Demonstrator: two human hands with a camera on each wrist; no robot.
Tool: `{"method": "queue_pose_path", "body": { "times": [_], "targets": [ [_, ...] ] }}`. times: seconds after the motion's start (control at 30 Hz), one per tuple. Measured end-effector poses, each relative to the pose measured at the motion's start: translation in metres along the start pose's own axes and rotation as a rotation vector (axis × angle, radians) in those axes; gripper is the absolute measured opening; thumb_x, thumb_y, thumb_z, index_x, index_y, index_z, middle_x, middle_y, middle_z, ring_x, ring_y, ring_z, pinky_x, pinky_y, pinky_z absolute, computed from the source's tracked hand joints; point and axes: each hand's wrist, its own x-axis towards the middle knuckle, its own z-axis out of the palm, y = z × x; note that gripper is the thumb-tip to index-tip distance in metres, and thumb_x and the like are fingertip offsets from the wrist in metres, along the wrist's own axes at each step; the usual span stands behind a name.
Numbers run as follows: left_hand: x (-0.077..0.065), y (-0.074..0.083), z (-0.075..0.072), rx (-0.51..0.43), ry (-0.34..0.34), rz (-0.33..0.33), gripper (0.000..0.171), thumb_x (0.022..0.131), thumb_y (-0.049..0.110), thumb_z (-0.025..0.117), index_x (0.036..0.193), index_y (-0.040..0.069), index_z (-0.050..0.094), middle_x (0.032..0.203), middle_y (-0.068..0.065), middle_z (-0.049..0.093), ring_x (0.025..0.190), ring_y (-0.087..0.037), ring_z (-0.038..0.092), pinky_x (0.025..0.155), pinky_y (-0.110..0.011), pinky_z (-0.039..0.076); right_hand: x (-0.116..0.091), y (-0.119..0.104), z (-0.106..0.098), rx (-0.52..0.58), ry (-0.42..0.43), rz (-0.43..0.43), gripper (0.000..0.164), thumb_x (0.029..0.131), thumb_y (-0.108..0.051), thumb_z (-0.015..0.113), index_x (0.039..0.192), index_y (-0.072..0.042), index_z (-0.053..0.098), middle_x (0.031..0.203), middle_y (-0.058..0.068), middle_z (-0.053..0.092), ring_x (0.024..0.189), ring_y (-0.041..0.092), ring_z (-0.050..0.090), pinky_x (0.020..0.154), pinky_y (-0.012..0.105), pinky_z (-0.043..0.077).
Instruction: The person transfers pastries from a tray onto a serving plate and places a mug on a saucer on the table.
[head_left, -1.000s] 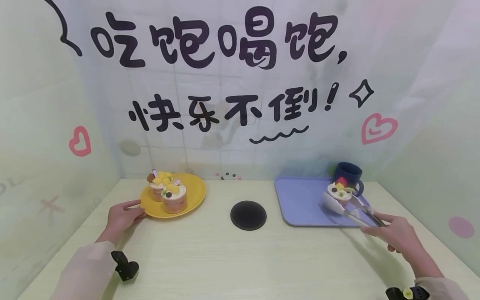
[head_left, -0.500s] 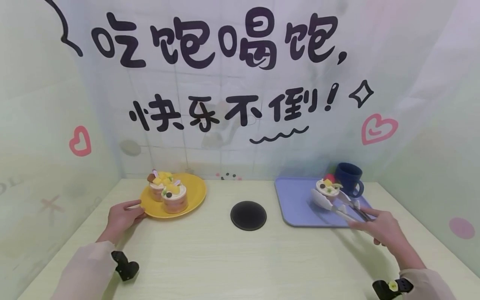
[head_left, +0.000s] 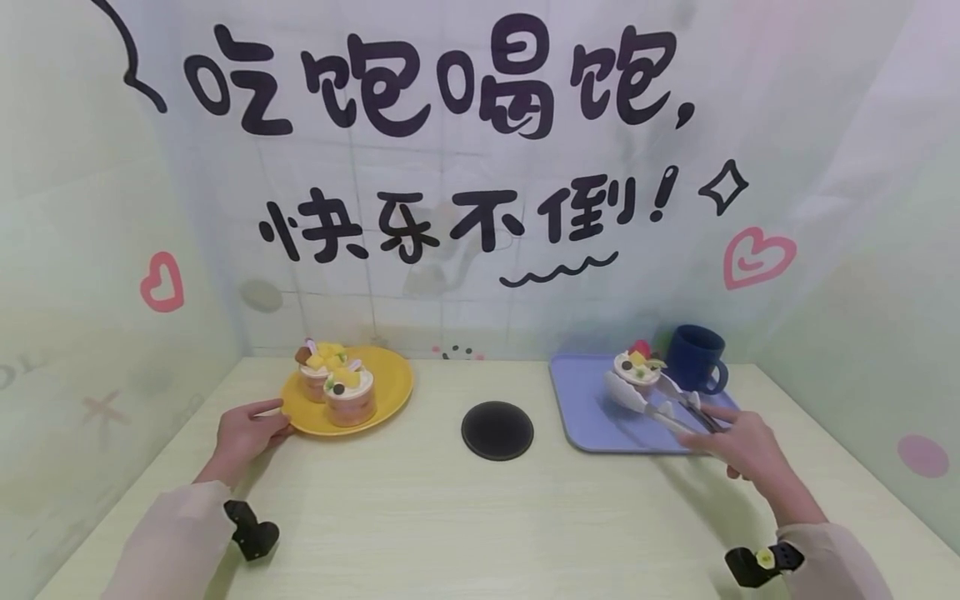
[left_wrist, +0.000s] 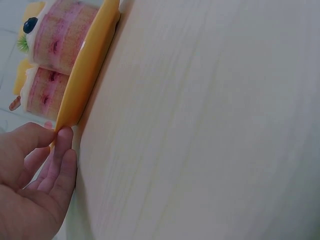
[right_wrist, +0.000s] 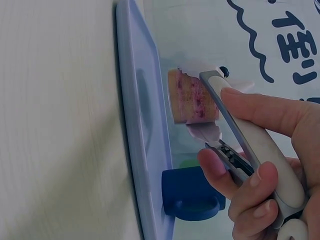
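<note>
My left hand (head_left: pixel 243 437) pinches the near-left rim of a yellow plate (head_left: pixel 396 387), thumb above and fingers beneath in the left wrist view. On that plate stand two toy dessert cups, the front one (head_left: pixel 351 406) with cream and fruit, the other (head_left: pixel 315 385) partly behind it. My right hand (head_left: pixel 750 450) grips tongs (head_left: pixel 667 417) with white tips. Between those tips is a third dessert cup (right_wrist: pixel 195 97), topped with cream and a red fruit. It hangs over the lilac tray (head_left: pixel 581 396), a small gap showing under it in the right wrist view.
A dark blue mug (head_left: pixel 693 358) stands at the tray's back right, just right of the held dessert cup. A black disc (head_left: pixel 497 431) lies on the pale table (head_left: pixel 480 525) between plate and tray. Printed walls (head_left: pixel 480 308) enclose the back and sides.
My right hand has moved left with the tongs and the dessert cup, away from in front of the mug and over the tray's middle. The left hand and plate stay still.
</note>
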Motion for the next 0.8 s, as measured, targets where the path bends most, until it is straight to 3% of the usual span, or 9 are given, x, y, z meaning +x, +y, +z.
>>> {"method": "queue_pose_path", "body": {
  "times": [0.27,0.4,0.67,0.8],
  "targets": [
    [0.003,-0.002,0.0,-0.001,0.004,-0.005,0.05,0.089,0.005,0.055,0.132,-0.013,0.037,0.075,-0.002,0.063,0.064,-0.01,0.064,0.06,-0.022,0.054,0.004,-0.011,0.005,0.003,-0.021,-0.002,0.087,0.069,-0.04,0.076,0.136,0.001,0.039,0.061,0.008,0.052,0.037,0.012,0.039,0.038,0.027,0.038],
    [0.003,-0.002,0.0,0.008,0.007,-0.007,0.05,0.089,0.005,0.055,0.132,-0.013,0.037,0.074,-0.002,0.063,0.064,-0.01,0.064,0.06,-0.022,0.054,0.005,-0.016,0.007,-0.042,-0.025,-0.01,0.088,0.069,-0.043,0.075,0.136,0.001,0.04,0.063,0.008,0.053,0.038,0.014,0.043,0.04,0.028,0.039],
    [0.001,-0.001,0.0,-0.007,0.004,-0.001,0.051,0.089,0.004,0.055,0.132,-0.013,0.037,0.071,0.0,0.062,0.063,-0.009,0.064,0.06,-0.022,0.054,0.008,-0.026,0.012,0.006,-0.021,-0.043,0.083,0.07,-0.037,0.077,0.135,0.0,0.042,0.05,-0.006,0.028,0.037,0.013,0.04,0.038,0.028,0.04],
    [-0.002,0.001,-0.001,-0.001,-0.007,0.017,0.051,0.088,0.003,0.054,0.132,-0.014,0.035,0.073,-0.002,0.064,0.063,-0.008,0.064,0.06,-0.022,0.054,0.01,-0.03,0.015,0.017,-0.024,-0.037,0.083,0.07,-0.035,0.077,0.136,0.0,0.04,0.053,-0.004,0.031,0.037,0.013,0.04,0.038,0.028,0.039]
  ]
}}
